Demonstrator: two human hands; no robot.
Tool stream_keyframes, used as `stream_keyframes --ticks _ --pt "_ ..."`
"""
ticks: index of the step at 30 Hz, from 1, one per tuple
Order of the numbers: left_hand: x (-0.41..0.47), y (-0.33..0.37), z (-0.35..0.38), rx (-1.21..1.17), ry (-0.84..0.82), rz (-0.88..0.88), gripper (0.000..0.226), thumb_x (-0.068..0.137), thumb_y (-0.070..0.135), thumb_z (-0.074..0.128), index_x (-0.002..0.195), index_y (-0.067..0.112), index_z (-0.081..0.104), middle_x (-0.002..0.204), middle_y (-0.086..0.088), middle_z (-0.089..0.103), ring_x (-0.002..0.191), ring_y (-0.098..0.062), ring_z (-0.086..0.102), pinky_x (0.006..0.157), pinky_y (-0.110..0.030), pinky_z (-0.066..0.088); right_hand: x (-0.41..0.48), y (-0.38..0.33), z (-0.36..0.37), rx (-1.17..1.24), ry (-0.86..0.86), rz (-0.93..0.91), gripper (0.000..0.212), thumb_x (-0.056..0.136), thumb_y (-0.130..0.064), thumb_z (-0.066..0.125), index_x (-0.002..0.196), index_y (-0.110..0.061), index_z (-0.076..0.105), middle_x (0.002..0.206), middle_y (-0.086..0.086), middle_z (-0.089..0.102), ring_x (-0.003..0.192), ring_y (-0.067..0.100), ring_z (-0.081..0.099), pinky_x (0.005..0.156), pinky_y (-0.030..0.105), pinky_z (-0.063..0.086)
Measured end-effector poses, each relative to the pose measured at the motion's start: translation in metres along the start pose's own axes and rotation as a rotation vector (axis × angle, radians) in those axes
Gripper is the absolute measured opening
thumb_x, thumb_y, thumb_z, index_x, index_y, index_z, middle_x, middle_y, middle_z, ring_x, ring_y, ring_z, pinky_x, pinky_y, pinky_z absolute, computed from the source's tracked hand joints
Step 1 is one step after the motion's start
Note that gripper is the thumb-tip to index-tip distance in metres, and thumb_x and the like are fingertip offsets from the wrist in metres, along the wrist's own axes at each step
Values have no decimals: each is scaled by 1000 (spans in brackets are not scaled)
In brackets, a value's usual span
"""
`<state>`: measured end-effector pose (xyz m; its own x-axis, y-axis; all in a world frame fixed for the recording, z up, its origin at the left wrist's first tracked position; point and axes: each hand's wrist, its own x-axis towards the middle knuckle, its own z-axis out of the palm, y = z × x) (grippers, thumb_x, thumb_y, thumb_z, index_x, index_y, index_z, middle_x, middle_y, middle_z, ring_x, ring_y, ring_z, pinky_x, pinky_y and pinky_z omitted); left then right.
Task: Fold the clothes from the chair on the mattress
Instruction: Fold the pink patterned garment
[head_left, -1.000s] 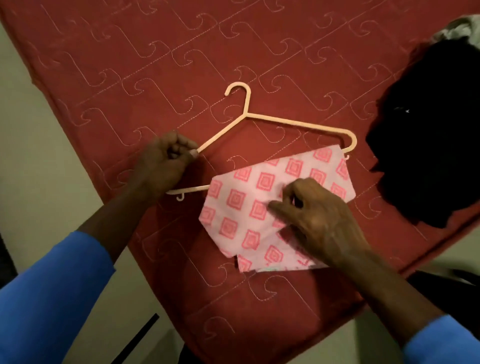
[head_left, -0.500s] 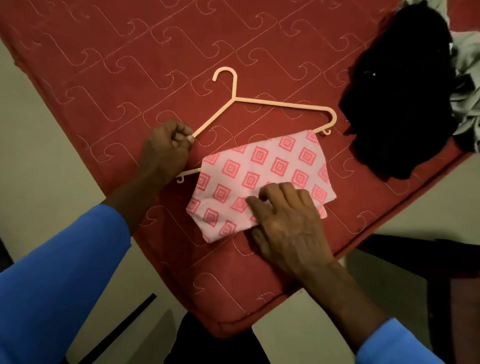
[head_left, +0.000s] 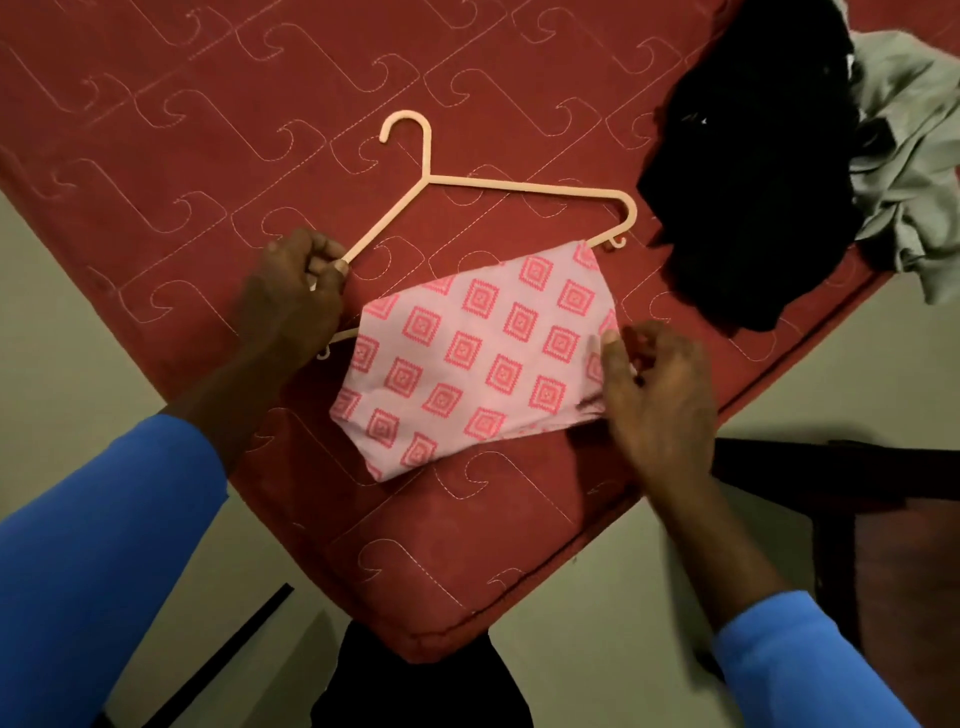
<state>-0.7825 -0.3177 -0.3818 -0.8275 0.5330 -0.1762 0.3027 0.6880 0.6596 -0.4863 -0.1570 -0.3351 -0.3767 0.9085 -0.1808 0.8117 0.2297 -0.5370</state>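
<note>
While left hand (head_left: 291, 296) grips hanger (head_left: 519, 186), right hand (head_left: 660, 395) pinches cloth (head_left: 478, 358)

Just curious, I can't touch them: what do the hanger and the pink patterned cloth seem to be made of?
The hanger looks like moulded plastic, pale peach, smooth, with small moulded hooks. The pink patterned cloth looks like thin woven cotton, matte, lying in flat folds; the fibre is uncertain.
</note>
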Motion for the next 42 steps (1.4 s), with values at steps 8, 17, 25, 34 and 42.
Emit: stream_keyframes --ticks 8,17,25,34,42 --pt "-6 10 10 130 118 0 17 102 27 55 115 23 63 120 -9 62 97 -22 59 81 -34 42 13 23 -18 400 -29 458 18 94 -13 73 79 -22 74 79 -4 75 74 14 68 67 29 56" --pt "-14 9 12 94 138 28 19 102 26 56 118 17 62 121 -11 59 109 -28 60 88 -37 44 12 -13 -14 170 -211 321 22 98 -38 69 86 -19 68 73 -12 68 55 -2 59 50 17 40" --pt "-17 20 1 34 82 -37 16 102 23 57 113 15 64 113 -10 60 108 -30 58 90 -38 42 -1 3 -20 197 -265 584 21 88 -31 82 79 -14 73 75 3 75 71 22 68 68 45 58" --pt "-79 83 -87 -305 151 69 10 104 19 53 107 26 59 86 9 66 80 -9 66 74 -32 56 10 -17 -30 -75 -453 316 23 93 -24 72 77 -18 57 72 0 59 70 22 57 53 29 34" --pt "-235 201 -205 -237 532 97 16 100 4 57 105 17 63 80 8 69 77 -6 67 74 -27 54 -32 -59 -108 194 -469 5 32 87 -21 79 70 -14 53 61 -1 55 64 21 52 59 35 37"
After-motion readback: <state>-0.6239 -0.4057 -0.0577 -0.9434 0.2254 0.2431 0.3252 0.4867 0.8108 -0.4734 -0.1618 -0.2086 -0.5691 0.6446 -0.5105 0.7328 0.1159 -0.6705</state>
